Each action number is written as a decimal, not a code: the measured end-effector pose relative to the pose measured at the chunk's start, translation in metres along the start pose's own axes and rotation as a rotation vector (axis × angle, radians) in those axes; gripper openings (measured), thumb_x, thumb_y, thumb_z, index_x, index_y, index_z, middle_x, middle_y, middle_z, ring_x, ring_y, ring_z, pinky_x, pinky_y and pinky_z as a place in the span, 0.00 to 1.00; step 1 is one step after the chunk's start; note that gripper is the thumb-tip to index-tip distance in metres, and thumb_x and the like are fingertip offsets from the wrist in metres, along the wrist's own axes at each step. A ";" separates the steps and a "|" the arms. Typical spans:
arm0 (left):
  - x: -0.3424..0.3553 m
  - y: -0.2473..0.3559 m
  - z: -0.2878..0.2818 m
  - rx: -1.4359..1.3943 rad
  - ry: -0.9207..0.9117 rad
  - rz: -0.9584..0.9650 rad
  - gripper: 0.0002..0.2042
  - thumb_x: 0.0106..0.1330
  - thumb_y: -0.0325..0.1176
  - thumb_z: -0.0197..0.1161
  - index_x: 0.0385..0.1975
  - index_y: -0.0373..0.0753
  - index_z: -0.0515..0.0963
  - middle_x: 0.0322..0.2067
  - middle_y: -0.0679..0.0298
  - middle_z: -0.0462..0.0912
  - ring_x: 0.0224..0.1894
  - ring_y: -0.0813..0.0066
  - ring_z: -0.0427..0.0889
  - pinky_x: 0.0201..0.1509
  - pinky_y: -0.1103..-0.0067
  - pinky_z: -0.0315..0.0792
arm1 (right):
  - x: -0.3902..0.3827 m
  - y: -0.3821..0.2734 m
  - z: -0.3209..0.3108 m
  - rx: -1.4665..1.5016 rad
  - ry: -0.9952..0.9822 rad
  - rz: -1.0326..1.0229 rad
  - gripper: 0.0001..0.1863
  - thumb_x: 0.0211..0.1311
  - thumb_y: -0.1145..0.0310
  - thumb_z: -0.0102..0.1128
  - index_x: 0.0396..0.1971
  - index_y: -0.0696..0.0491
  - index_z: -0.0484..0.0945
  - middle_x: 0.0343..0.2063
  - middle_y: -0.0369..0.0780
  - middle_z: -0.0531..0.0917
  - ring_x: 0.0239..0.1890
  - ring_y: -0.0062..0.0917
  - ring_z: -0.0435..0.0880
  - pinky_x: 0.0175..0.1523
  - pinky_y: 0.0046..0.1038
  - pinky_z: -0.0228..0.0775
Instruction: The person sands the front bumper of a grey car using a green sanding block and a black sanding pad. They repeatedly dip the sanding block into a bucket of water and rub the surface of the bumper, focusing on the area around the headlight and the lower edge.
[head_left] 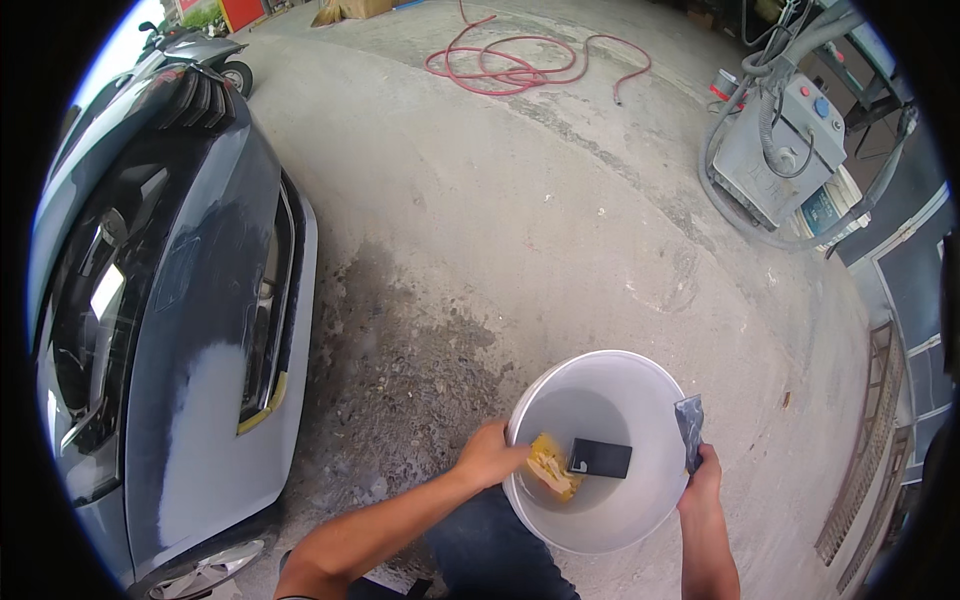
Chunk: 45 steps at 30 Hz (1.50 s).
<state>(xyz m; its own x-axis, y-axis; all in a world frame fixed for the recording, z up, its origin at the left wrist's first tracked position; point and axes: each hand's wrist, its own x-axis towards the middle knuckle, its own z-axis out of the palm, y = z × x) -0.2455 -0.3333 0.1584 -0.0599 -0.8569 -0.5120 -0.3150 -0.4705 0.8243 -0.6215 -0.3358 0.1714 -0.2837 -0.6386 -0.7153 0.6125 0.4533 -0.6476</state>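
A white bucket (600, 366) stands tilted toward me at the lower middle. My left hand (490, 456) is closed over its left rim, with the fingers partly hidden. In the bucket lie a yellow sponge (550, 466), just beside the fingers of that hand, and a black rectangular block (602, 459). On the right rim my right hand (704, 478) is closed on a dark grey sheet (689, 425), which looks like wet sandpaper. The sheet rests against the rim. What lies under the fingers of my right hand is hidden.
A grey car (200, 300) with sanded patches and yellow tape (265, 405) stands at the left. Wet concrete (400, 370) lies between it and the bucket. A red hose (510, 70) is coiled farther off. At the right are a grey machine (780, 150) with hoses and a metal grating (862, 450).
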 end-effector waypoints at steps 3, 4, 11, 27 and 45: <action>0.006 0.024 -0.005 -0.265 -0.015 -0.062 0.19 0.58 0.33 0.66 0.45 0.25 0.81 0.35 0.53 0.86 0.38 0.65 0.86 0.43 0.70 0.78 | 0.020 -0.053 0.058 -0.058 -0.030 -0.024 0.19 0.73 0.58 0.44 0.44 0.55 0.80 0.42 0.44 0.87 0.45 0.36 0.86 0.55 0.43 0.79; 0.017 0.018 -0.001 -0.233 0.035 -0.042 0.20 0.59 0.33 0.67 0.47 0.24 0.80 0.36 0.53 0.86 0.36 0.66 0.85 0.42 0.70 0.78 | 0.027 -0.070 0.071 -0.079 -0.043 -0.033 0.18 0.73 0.58 0.45 0.43 0.55 0.80 0.40 0.44 0.87 0.43 0.36 0.86 0.54 0.43 0.80; 0.068 0.110 -0.014 -0.440 0.138 0.134 0.18 0.59 0.30 0.66 0.47 0.25 0.80 0.37 0.56 0.86 0.37 0.71 0.84 0.42 0.73 0.78 | 0.084 -0.172 0.171 -0.198 -0.170 -0.145 0.18 0.75 0.58 0.43 0.44 0.57 0.77 0.40 0.46 0.86 0.42 0.37 0.86 0.52 0.46 0.79; 0.180 0.133 -0.024 -0.115 0.326 0.289 0.19 0.58 0.38 0.64 0.40 0.26 0.81 0.33 0.46 0.87 0.37 0.54 0.88 0.45 0.65 0.79 | 0.108 -0.206 0.249 -0.367 -0.409 -0.518 0.17 0.74 0.62 0.50 0.52 0.59 0.76 0.45 0.41 0.85 0.47 0.28 0.86 0.54 0.33 0.79; -0.034 -0.017 -0.136 -0.007 0.563 0.005 0.34 0.70 0.51 0.67 0.65 0.30 0.71 0.54 0.51 0.82 0.53 0.63 0.85 0.54 0.71 0.80 | 0.386 -0.024 0.271 -1.175 -0.481 0.006 0.20 0.60 0.87 0.48 0.52 0.60 0.77 0.39 0.50 0.85 0.36 0.44 0.88 0.34 0.51 0.84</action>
<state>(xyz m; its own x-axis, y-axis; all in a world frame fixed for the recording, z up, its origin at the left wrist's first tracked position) -0.1091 -0.3251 0.1950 0.4540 -0.8383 -0.3019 -0.3099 -0.4663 0.8286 -0.5456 -0.7614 -0.0181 0.1638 -0.6832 -0.7116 -0.4782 0.5759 -0.6630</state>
